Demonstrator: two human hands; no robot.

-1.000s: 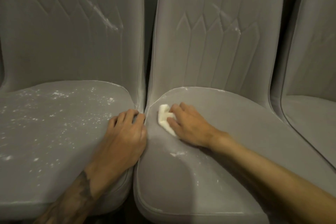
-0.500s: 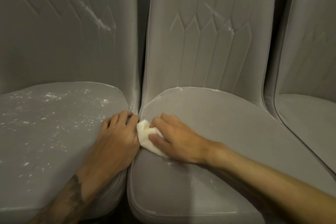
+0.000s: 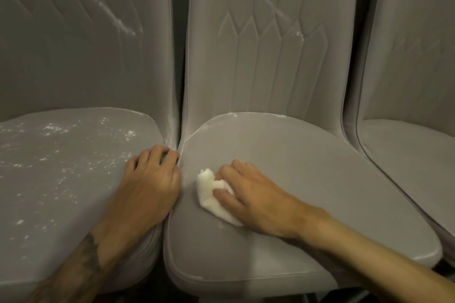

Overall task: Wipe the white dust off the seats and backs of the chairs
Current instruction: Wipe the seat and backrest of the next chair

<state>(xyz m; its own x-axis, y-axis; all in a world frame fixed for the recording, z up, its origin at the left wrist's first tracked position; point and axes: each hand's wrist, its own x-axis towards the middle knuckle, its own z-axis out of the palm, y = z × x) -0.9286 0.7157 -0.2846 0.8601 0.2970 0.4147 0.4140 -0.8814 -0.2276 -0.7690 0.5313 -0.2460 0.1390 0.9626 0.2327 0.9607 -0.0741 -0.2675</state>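
Three grey chairs stand side by side. My right hand (image 3: pixel 253 194) presses a crumpled white cloth (image 3: pixel 213 194) onto the left part of the middle seat (image 3: pixel 307 179), fingers curled over it. My left hand (image 3: pixel 150 179) rests on the right edge of the left seat (image 3: pixel 61 167), fingertips at the gap between the chairs. White dust speckles the left seat. Dust streaks mark the left backrest (image 3: pixel 115 22) and the middle backrest (image 3: pixel 270 32). A little dust lies along the middle seat's rear edge.
A third grey chair (image 3: pixel 413 81) stands at the right, its seat touching the middle one. A narrow dark gap (image 3: pixel 178 81) runs between the left and middle backrests.
My right hand slid the cloth left to the seat's edge, then back a little to the right and toward me. The dust patch near the seat's front left is gone. My left hand stayed put.
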